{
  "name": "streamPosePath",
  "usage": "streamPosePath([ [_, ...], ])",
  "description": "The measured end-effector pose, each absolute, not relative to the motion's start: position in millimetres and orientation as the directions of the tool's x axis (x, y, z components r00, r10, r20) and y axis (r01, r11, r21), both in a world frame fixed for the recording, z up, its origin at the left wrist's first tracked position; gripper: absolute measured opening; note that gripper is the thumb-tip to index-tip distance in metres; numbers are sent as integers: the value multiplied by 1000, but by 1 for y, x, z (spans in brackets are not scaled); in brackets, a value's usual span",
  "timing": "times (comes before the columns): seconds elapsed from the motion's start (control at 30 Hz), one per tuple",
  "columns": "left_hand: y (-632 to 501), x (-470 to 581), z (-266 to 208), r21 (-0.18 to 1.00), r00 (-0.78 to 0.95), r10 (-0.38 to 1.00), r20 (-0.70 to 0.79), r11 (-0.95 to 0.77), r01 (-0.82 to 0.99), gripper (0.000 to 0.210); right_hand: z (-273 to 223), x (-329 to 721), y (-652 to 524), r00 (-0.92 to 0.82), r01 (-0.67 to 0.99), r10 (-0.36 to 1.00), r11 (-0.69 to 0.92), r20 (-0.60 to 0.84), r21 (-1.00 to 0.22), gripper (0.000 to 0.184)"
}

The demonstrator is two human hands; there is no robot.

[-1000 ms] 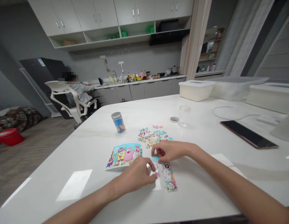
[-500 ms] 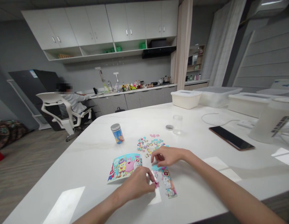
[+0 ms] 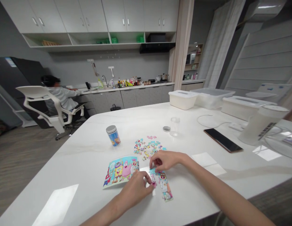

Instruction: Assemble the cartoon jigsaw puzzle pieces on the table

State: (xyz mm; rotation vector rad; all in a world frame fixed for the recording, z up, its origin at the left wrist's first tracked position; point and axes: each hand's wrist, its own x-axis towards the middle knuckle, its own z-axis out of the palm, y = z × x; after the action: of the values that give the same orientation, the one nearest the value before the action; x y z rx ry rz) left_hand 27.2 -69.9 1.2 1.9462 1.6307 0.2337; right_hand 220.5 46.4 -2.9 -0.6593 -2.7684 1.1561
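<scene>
My left hand (image 3: 136, 185) is closed in a pinch on a pink jigsaw piece (image 3: 154, 184), low over the table. My right hand (image 3: 164, 159) has its fingers curled down onto a light-blue jigsaw piece (image 3: 152, 171) at the upper end of the joined part; its fingertips partly cover it. The joined jigsaw strip (image 3: 165, 185), with cartoon figures, lies just right of my left fingertips. Beyond my hands is a scatter of loose jigsaw pieces (image 3: 146, 149). A picture card (image 3: 121, 171) showing the cartoon figures lies slightly curved, left of and partly behind my left hand.
A blue tin-lidded jar (image 3: 113, 136) stands back left. Behind the pieces are a clear jar (image 3: 174, 127) and a metal lid (image 3: 166, 128). A phone (image 3: 222, 140), tumbler (image 3: 262, 125) and lidded bins (image 3: 183, 100) are rightward. A person (image 3: 62, 97) sits at the far counter.
The view has shifted slightly, moving everything leftward. My left hand has carried the pink piece a little closer to the pieces under my right hand, which stays on the strip's upper end.
</scene>
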Motion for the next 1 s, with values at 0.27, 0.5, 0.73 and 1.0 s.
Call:
streamPosePath([
  [0.27, -70, 28, -4, 482, 258, 946, -196, -136, 865, 19, -3, 219, 45, -909, 356, 405, 639, -95, -682, 27],
  [0.5, -69, 20, 2, 175, 531, 843, -90, -512, 841, 24, 6, 217, 39, -901, 359, 429, 667, -58, -653, 23],
  [0.73, -54, -2, 4, -22, 825, 564, -39, -826, 563, 21, 5, 216, 41, -897, 350, 442, 728, 13, -590, 22],
  [1.0, -56, 1, 5, 21, 807, 589, -42, -807, 591, 18, 5, 219, 42, -885, 401, 465, 768, 4, -500, 22],
])
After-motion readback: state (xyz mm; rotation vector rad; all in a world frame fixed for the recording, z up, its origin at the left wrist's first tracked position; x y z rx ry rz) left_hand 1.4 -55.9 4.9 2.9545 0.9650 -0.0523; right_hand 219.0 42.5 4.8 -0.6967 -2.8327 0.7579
